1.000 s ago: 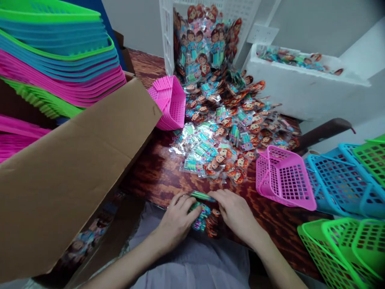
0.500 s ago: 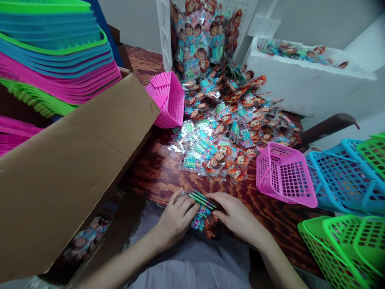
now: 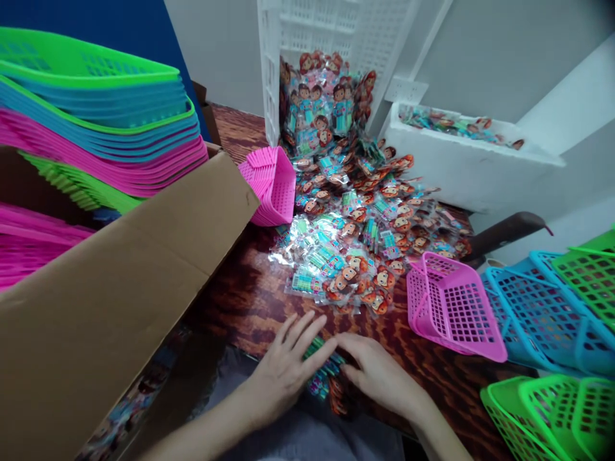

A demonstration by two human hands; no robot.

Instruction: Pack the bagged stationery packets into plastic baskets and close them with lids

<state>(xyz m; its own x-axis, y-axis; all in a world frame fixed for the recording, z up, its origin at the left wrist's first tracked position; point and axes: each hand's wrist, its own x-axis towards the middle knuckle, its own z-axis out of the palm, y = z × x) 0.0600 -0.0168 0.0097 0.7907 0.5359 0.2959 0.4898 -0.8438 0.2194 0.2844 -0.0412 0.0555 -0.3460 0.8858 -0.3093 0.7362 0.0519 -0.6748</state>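
Observation:
My left hand (image 3: 287,370) and my right hand (image 3: 379,376) both rest at the near edge of a dark wooden table (image 3: 245,301), closed around a small stack of cartoon-figure packets (image 3: 327,378). The left fingers reach over the stack's top; the right fingers press its right side. Just beyond lies a large heap of the same shiny packets (image 3: 355,224). A pink mesh basket (image 3: 451,304) lies tilted to the right of my hands.
A cardboard box flap (image 3: 120,288) rises at left, with stacked green, blue and pink baskets (image 3: 96,128) behind it. Another pink basket stack (image 3: 271,182) lies on its side. A white crate (image 3: 331,57) and a white foam box (image 3: 461,163) hold more packets. Blue baskets (image 3: 542,307) and green baskets (image 3: 552,410) sit at right.
The view has tipped upward, so everything sits lower in frame. My hands stay on the packet stack; the left fingers have stretched further over it.

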